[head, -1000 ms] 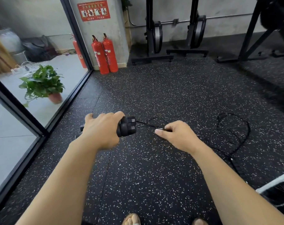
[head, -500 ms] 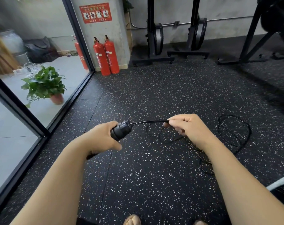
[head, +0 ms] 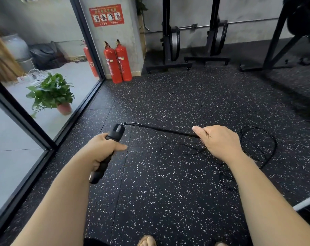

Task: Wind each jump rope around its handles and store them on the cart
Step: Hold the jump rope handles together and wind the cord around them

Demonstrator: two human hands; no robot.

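Observation:
My left hand [head: 104, 151] grips the black jump rope handles [head: 107, 153], held together and pointing up and away from me. From their top end the thin black rope [head: 159, 129] runs taut to the right. My right hand [head: 219, 141] pinches that rope about an arm's width from the handles. The remaining rope [head: 257, 148] lies in loose loops on the dark speckled floor behind and to the right of my right hand. No cart is clearly in view.
Two red fire extinguishers [head: 118, 62] stand against a concrete pillar ahead. A glass wall with a black frame [head: 49, 144] runs along the left, a potted plant [head: 51, 94] behind it. Black gym racks [head: 170, 63] stand at the back. A white bar [head: 306, 203] shows at the lower right edge.
My right hand has slid outward to the right along the rope, stretching a longer taut span. My left hand has tipped the handles from sideways to pointing up and away.

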